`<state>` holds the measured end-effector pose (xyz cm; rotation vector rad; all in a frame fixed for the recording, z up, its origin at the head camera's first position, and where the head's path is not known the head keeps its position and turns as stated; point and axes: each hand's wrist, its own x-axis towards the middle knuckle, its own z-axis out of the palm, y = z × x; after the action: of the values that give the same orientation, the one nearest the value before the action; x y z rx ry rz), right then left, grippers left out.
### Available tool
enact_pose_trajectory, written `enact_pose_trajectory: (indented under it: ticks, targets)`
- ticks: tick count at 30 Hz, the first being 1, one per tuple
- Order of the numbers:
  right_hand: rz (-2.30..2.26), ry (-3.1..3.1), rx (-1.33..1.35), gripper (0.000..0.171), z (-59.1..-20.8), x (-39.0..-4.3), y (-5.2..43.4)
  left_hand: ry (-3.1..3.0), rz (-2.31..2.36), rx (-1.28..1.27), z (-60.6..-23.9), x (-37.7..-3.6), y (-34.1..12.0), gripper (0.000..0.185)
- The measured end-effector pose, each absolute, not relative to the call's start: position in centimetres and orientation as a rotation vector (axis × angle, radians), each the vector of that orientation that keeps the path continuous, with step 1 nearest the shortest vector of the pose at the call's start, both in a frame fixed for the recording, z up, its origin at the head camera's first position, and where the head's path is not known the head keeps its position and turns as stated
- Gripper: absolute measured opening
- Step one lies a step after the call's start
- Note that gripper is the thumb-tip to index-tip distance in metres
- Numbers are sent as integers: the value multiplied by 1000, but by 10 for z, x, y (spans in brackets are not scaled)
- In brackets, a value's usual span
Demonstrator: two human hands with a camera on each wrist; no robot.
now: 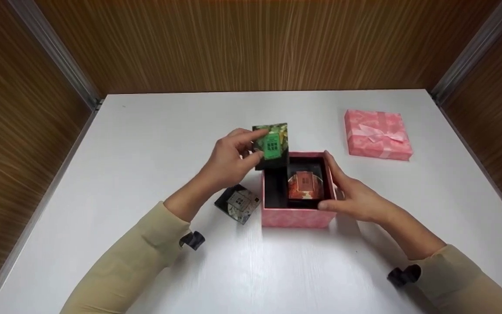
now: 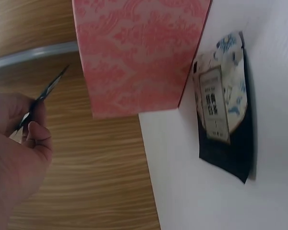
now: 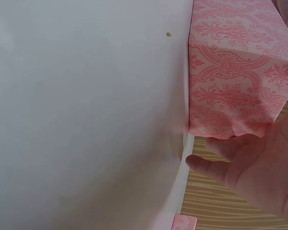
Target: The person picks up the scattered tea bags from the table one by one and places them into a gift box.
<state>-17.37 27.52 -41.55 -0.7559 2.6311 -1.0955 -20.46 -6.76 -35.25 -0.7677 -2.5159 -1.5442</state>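
Note:
An open pink patterned box [image 1: 296, 216] [image 2: 139, 52] [image 3: 235, 76] stands mid-table, black inside, with a card showing a reddish house [image 1: 305, 183] in it. My left hand [image 1: 229, 159] [image 2: 19, 153] pinches a green house card [image 1: 271, 146], holding it just above the box's far left corner. My right hand [image 1: 347, 192] [image 3: 249, 167] rests with straight fingers against the box's right wall, thumb at the near right corner. A third card [image 1: 239, 203] [image 2: 221, 105], grey-white house on black, lies flat on the table left of the box.
The pink lid with a ribbon bow [image 1: 377, 134] lies at the far right of the white table [image 1: 146, 139]. Wood-grain walls close in the back and both sides. A small pink corner [image 3: 185, 223] shows in the right wrist view.

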Motion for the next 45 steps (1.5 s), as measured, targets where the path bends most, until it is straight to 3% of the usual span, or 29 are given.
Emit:
enact_pose_trajectory:
  ticks: [23, 33, 45]
  targets:
    - [-1112, 2589, -714, 117, -413, -172, 275, -2731, -1380, -1010, -371, -196, -13, 50]
    - [-1097, 2610, -736, 117, -413, -172, 275, -2931, -843, -1059, -374, -197, 7, 51]
    - [-1081, 2631, -747, 116, -414, -173, 275, -3009, -294, -1013, -379, -202, 23, 33]
